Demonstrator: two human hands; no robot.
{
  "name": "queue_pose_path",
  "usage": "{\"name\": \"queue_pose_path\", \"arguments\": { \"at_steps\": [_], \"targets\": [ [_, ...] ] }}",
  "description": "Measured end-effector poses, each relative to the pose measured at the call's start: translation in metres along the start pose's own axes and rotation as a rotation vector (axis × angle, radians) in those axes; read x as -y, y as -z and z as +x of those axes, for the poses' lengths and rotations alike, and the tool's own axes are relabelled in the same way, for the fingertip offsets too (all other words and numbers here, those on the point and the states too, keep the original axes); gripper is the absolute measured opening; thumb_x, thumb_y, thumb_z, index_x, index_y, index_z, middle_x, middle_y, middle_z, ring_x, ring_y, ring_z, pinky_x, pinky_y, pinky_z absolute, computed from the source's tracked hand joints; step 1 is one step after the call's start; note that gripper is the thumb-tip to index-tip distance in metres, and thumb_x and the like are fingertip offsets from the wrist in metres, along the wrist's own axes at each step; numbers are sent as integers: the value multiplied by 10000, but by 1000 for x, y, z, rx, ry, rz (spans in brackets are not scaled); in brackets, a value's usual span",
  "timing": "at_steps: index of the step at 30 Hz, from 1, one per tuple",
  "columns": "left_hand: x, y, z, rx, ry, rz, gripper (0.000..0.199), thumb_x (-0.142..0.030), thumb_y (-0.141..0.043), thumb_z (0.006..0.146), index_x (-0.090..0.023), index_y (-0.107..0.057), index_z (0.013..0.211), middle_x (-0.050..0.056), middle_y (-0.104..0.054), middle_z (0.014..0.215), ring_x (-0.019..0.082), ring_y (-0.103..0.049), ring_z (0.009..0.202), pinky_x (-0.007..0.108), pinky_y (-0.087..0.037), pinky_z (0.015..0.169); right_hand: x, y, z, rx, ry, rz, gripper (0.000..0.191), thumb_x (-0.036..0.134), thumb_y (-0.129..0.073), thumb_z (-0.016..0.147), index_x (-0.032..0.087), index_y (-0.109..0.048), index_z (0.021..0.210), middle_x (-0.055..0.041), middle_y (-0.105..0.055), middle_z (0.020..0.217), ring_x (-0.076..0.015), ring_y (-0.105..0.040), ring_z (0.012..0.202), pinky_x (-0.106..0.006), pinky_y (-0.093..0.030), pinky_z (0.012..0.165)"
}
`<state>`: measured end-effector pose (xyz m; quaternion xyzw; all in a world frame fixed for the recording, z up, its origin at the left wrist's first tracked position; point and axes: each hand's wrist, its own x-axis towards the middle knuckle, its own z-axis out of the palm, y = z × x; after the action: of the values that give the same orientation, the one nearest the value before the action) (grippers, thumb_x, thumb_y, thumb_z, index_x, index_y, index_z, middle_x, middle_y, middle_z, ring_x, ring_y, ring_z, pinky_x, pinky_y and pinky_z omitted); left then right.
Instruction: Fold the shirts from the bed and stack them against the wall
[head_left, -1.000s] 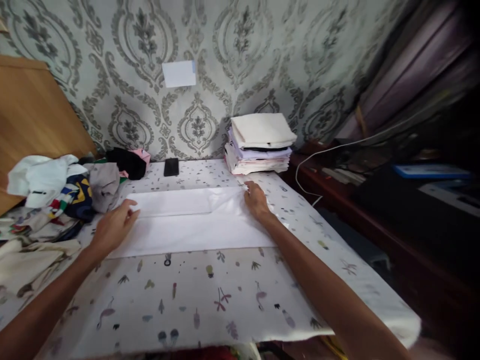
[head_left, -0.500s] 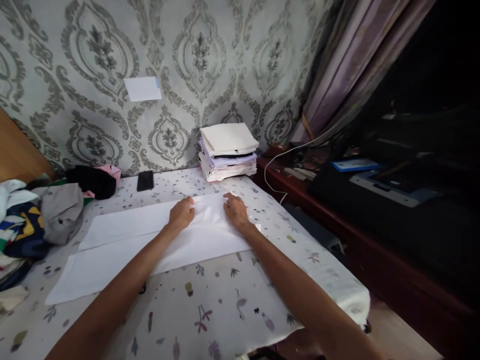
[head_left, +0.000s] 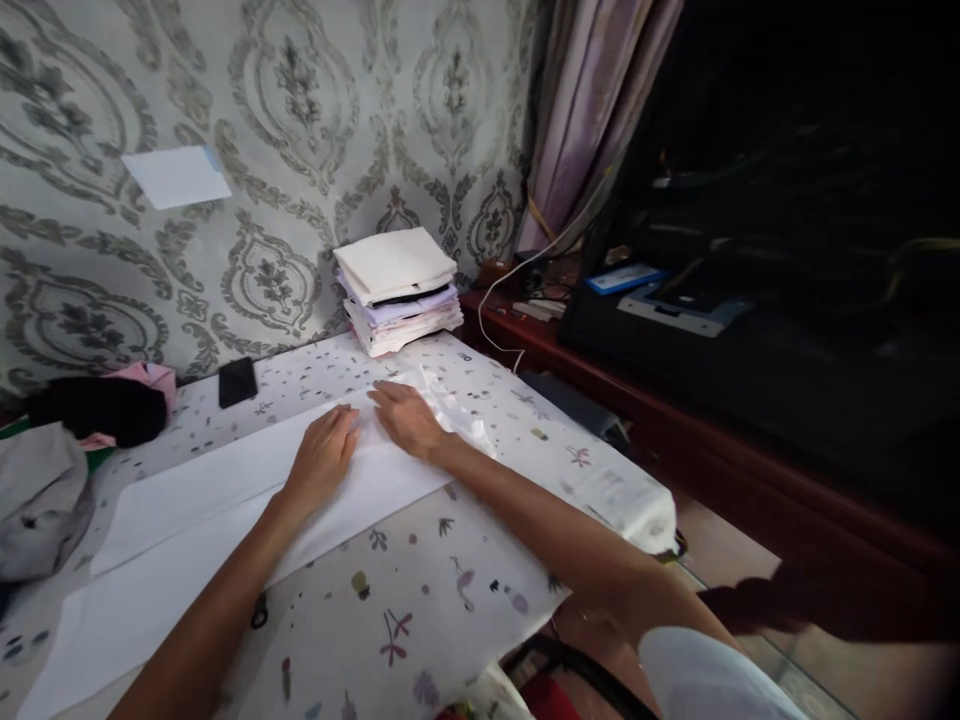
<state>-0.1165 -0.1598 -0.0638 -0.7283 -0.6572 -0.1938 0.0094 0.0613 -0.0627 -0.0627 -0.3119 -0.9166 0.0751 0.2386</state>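
Observation:
A pair of white trousers (head_left: 202, 485) lies flat on a patterned sheet, its two legs stretching to the left and its waist end on the right. My left hand (head_left: 324, 452) rests palm down on the upper part of the fabric, fingers extended. Just right of it, my right hand (head_left: 406, 420) lies flat near the waist end, fingers stretched toward the left. The hands are close together but apart. Both forearms hide some of the cloth.
Folded clothes (head_left: 397, 290) stand in a stack against the wall. A black phone (head_left: 238, 382) lies at the back left, near rumpled clothes (head_left: 45, 490). On the right, a dark red cabinet (head_left: 540, 340) bears a white cable (head_left: 487, 310). The printed sheet (head_left: 420, 590) covers the surface.
The view has turned to the right. My hands have come closer together, and their fingers have gone from gripping the cloth to lying flat on it; the fabric between them looks smoother.

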Motion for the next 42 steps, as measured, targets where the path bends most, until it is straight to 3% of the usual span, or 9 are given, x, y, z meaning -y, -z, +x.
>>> {"name": "queue_pose_path", "arguments": {
  "at_steps": [6, 13, 17, 19, 22, 26, 31, 36, 42],
  "targets": [
    [-3, -11, -14, 205, 23, 8, 563, -469, -270, 1029, -193, -426, 1495, 123, -382, 1610, 264, -286, 1516, 500, -211, 1222, 0, -12, -10, 195, -49, 16, 544, 394, -389, 1036, 72, -463, 1468, -187, -461, 1541, -271, -358, 1478, -448, -263, 1215],
    [-4, -9, -14, 197, 34, 12, 557, -461, -242, 1039, -204, -422, 1500, 114, -358, 1623, 250, -263, 1527, 503, -196, 1224, -25, 6, -30, 162, -114, -2, 512, 390, -392, 1038, 136, -462, 1477, -151, -443, 1562, -255, -324, 1497, -466, -238, 1229],
    [-6, -8, -15, 196, 31, 2, 542, -450, -257, 1038, -210, -428, 1493, 109, -368, 1619, 246, -267, 1525, 502, -199, 1223, -43, 27, -42, 77, -176, 66, 474, 327, -378, 1031, 130, -493, 1446, -168, -489, 1521, -256, -408, 1442, -429, -322, 1183],
    [-7, -7, -16, 197, 33, 6, 543, -440, -257, 1039, -196, -425, 1494, 111, -365, 1620, 245, -270, 1524, 503, -201, 1224, -50, 40, -51, -32, -213, 107, 422, 294, -351, 1024, 148, -565, 1357, -157, -582, 1420, -252, -506, 1341, -404, -392, 1113],
    [-5, -8, -19, 171, 30, 7, 528, -427, -268, 1038, -202, -429, 1488, 106, -381, 1613, 246, -289, 1515, 510, -218, 1221, -55, 60, -73, -154, -312, 128, 317, 292, -376, 997, 183, -669, 1049, -108, -713, 1072, -227, -638, 1011, -348, -471, 920],
    [-6, -7, -18, 122, 42, -15, 478, -408, -315, 1030, -206, -481, 1431, 114, -453, 1565, 283, -369, 1469, 537, -266, 1195, -51, 79, -117, -98, -395, 139, 345, 395, -423, 980, 210, -600, 748, -36, -629, 737, -174, -555, 675, -308, -434, 686],
    [-42, -1, 17, 53, -44, -99, 357, -320, -378, 1015, -239, -570, 1305, 91, -633, 1326, 274, -569, 1221, 473, -410, 1084, -45, 82, -150, -15, -353, 251, 252, 434, -556, 918, 216, -668, 861, -63, -647, 916, -209, -590, 843, -349, -461, 794],
    [-93, -15, 64, 198, -245, -96, 298, -187, -456, 957, -231, -658, 1171, 85, -664, 1040, 263, -593, 1036, 381, -486, 907, -45, 79, -149, 23, -408, 232, 169, 380, -648, 856, 214, -676, 872, -58, -634, 939, -221, -586, 897, -368, -465, 830],
    [-105, -27, 78, 235, -293, -122, 241, -90, -448, 899, -216, -654, 911, 60, -661, 919, 229, -604, 933, 330, -460, 822, -47, 79, -149, 10, -417, 193, 105, 311, -633, 867, 209, -640, 842, -50, -620, 919, -202, -576, 876, -340, -464, 827]
  ]
}}
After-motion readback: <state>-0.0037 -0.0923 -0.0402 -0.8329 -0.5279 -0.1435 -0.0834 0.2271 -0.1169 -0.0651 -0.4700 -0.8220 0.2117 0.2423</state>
